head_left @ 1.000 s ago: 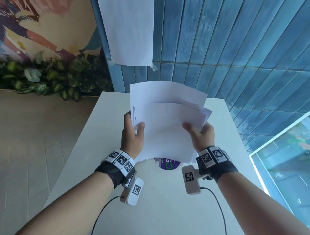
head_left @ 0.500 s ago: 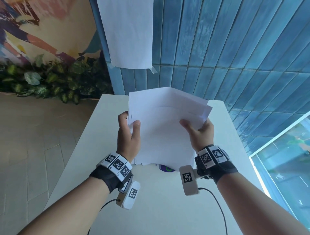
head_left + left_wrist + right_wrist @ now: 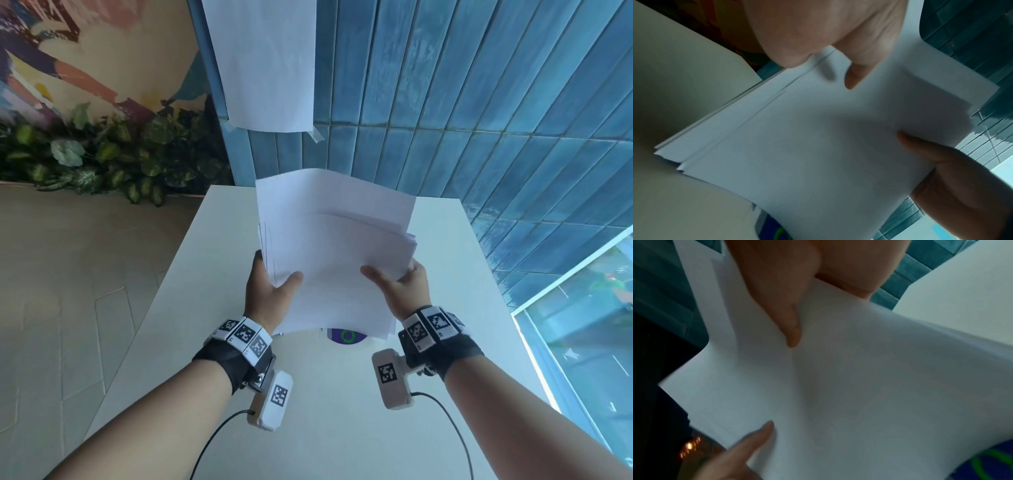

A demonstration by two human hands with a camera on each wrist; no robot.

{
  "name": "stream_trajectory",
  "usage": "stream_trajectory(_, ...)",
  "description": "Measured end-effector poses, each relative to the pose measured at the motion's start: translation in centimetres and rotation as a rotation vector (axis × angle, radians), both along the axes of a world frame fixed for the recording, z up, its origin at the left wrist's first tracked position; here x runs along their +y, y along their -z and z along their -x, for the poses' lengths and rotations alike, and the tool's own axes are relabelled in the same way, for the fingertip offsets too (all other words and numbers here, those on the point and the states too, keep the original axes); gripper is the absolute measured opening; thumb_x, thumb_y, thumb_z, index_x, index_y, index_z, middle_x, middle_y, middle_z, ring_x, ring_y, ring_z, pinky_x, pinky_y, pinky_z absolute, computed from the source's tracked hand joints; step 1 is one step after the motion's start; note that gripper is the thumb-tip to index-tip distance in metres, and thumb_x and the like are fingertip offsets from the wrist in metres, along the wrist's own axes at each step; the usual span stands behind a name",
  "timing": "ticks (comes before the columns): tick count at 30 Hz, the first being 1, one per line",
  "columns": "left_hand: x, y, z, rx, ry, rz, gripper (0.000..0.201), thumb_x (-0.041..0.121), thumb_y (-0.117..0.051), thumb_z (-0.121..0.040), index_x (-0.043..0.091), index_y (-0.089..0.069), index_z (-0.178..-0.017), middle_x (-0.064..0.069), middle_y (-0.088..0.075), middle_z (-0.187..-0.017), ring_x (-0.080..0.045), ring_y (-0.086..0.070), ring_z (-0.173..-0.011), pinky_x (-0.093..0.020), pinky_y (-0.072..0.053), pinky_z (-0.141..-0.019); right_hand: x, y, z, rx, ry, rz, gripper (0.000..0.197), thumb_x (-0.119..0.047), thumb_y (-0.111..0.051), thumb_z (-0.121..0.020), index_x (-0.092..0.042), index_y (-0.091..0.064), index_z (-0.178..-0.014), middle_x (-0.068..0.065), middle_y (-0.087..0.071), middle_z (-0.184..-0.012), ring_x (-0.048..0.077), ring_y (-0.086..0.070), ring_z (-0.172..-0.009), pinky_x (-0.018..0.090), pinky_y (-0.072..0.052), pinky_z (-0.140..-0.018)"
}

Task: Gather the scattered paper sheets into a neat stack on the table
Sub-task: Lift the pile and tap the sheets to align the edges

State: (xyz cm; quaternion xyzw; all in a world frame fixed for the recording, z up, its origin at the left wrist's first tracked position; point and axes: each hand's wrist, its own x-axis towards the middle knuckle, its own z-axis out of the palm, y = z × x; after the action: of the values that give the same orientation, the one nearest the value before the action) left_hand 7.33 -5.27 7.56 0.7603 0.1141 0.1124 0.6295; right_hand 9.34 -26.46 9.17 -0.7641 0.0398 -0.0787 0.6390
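Sheets: white bundle (image 3: 337, 260), held up off the table (image 3: 171, 308) between both hands, tilted, far edge higher than near edge. Edges not flush; left-side edges fan out in steps, right-side corners splayed. No print readable on the visible faces.
Left hand: (image 3: 270, 291) grips the bundle's left edge, thumb on top, fingers under. Left wrist view shows the thumb (image 3: 857, 76) pressed on the top sheet.
Right hand: (image 3: 402, 286) grips the right edge, thumb on top of the paper, fingers behind and out of sight. Right wrist view shows the thumb (image 3: 789, 331) lying on the sheet.
Table: white top, bundle above its middle.
Sticker: round purple mark (image 3: 346, 335) with a green ring on the table, just under the bundle's near edge, mostly covered. Lettering not readable.
Wrist bands: black straps with white blocks carrying black square code patterns (image 3: 245, 334); no words legible.
Wall sheet: blank white paper (image 3: 263, 61) taped to the blue tiled wall (image 3: 479, 85) beyond the table.
Plants: green leaves (image 3: 102, 154) at left, below a painted mural.
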Motion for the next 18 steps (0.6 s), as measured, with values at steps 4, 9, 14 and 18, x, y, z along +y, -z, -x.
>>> stream_trajectory(4,-0.7,-0.7,-0.2,-0.082,-0.067,0.027,0.043,0.012,-0.064,-0.088,0.015,-0.049,-0.128,0.003,-0.060,-0.124,-0.018,-0.056,-0.120,-0.026,-0.039,-0.102,0.2,-0.9,-0.3,-0.068,0.075,-0.103,0.024,0.003,-0.074,-0.073,0.000,-0.063,-0.094,-0.001,-0.065,-0.076,-0.011,-0.060,-0.056,0.007,-0.047,-0.056)
stream_trajectory(9,0.1,-2.2,0.0,-0.170,-0.007,0.084,0.044,0.016,-0.069,-0.080,0.031,-0.048,-0.115,0.003,-0.063,-0.122,-0.013,-0.060,-0.115,-0.035,-0.044,-0.105,-0.4,-1.9,-0.4,-0.157,0.089,-0.076,0.061,-0.008,-0.084,-0.062,-0.024,-0.047,-0.108,0.005,-0.060,-0.109,0.011,-0.062,-0.098,0.020,-0.052,-0.081)
stream_trajectory(14,0.0,-2.4,0.3,-0.156,0.007,0.016,0.057,0.016,-0.078,-0.069,0.031,-0.042,-0.110,0.018,-0.062,-0.109,-0.005,-0.064,-0.103,-0.036,-0.051,-0.096,-0.2,-1.6,0.4,-0.140,0.058,-0.025,0.064,-0.003,-0.083,-0.064,-0.022,-0.045,-0.111,-0.011,-0.059,-0.102,-0.014,-0.058,-0.087,0.002,-0.044,-0.076)
stream_trajectory(18,-0.5,-2.5,-0.1,-0.161,-0.005,-0.041,0.058,0.003,-0.073,-0.077,0.021,-0.038,-0.119,0.022,-0.059,-0.109,0.003,-0.061,-0.098,-0.033,-0.051,-0.095,-0.1,-1.5,0.1,-0.162,0.055,0.001,0.044,-0.002,-0.077,-0.071,-0.020,-0.052,-0.102,-0.015,-0.062,-0.091,-0.016,-0.059,-0.075,0.004,-0.046,-0.071)
